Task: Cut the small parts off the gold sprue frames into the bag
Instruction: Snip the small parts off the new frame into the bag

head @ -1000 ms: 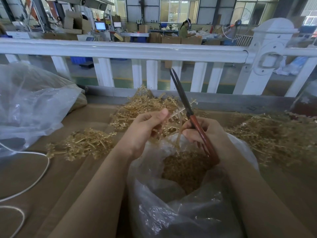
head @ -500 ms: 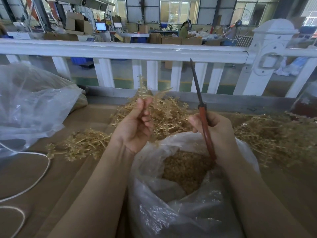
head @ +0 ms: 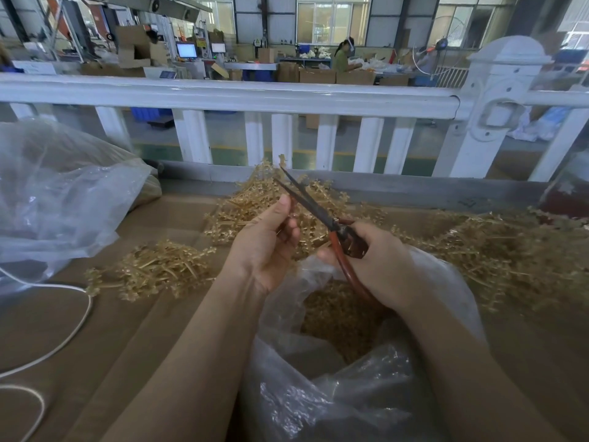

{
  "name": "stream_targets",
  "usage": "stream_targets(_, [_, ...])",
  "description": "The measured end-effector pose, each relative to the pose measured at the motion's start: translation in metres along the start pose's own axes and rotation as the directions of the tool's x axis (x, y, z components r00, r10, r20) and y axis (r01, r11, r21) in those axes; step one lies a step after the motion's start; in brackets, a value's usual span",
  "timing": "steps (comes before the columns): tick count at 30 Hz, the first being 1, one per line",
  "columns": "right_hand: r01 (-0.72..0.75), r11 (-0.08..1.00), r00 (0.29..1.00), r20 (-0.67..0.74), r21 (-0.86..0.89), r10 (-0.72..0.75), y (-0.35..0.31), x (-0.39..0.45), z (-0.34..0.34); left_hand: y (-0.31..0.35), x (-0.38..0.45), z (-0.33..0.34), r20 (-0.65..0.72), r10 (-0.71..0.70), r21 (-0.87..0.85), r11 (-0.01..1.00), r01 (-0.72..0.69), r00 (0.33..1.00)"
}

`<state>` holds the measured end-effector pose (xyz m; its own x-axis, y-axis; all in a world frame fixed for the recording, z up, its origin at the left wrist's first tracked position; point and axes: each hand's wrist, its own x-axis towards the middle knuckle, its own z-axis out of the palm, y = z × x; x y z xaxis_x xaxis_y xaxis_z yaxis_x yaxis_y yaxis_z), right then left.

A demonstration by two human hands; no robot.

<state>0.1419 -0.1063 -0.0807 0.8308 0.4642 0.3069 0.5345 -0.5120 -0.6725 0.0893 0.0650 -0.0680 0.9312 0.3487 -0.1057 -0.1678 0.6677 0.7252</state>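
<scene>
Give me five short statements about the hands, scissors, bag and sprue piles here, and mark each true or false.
1. The right hand grips the scissors by their red handles. True.
2. The scissor blades are fully closed. False: they stand slightly apart at the tips.
3. The open clear bag below the hands already holds gold parts. True.
4. The left hand rests flat on the table. False: it is raised beside the blades, fingers curled.
5. A gold sprue pile lies on the table left of the left forearm. True.
</scene>
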Motion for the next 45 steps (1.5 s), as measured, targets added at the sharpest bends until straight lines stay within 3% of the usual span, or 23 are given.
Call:
stream_targets(6, [-0.018,0.998,1.0,-0.023,-0.062,0.017,0.003,0.0,0.001,0.002,-0.001,-0.001,0.15,0.0,-0.037,0.999,0.006,0.989])
stream_targets(17, [0.042,0.966,0.993,-0.097,-0.255,-0.068,0.007,0.0,0.004,-0.002,-0.006,0.003,-0.011,0.201,0.177,0.964,-0.196,0.979])
stream_targets(30, [0.025,0.948,0.992,-0.11,-0.316,-0.063,0.009,0.001,0.001,-0.003,-0.006,0.003,0.104,0.333,0.269,0.898,-0.349,0.937])
stream_targets(38, [0.027,0.954,0.989,-0.134,-0.299,-0.07,0.011,0.0,0.001,-0.003,-0.004,0.001,0.142,0.344,0.251,0.894,-0.37,0.928])
stream_targets(45, [0.071,0.939,0.981,-0.149,-0.335,-0.128,0.008,-0.001,0.001,-0.004,-0.003,-0.001,0.113,0.383,0.315,0.861,-0.399,0.917])
